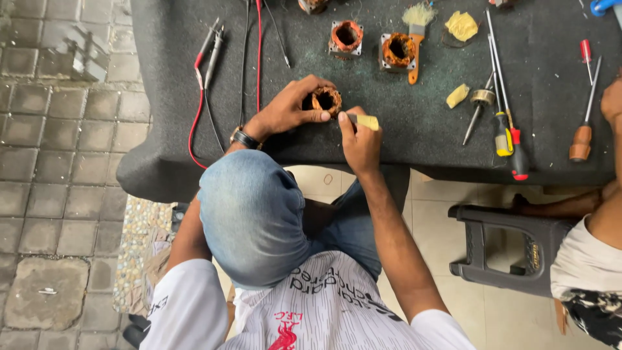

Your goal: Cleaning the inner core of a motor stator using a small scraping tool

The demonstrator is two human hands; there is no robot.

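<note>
The left hand (291,107) clamps a copper-wound coil (326,100) steady on the worktop (389,139) so the right hand (359,142), pinching a yellow strip (367,122), reaches its opening.

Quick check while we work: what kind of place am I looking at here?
Likely a small motor repair bench, perhaps open to the street. Copper-wound motor cores sit on a dark felt-covered table, with screwdrivers and meter probes beside them. The left hand holds another wound core.
</note>
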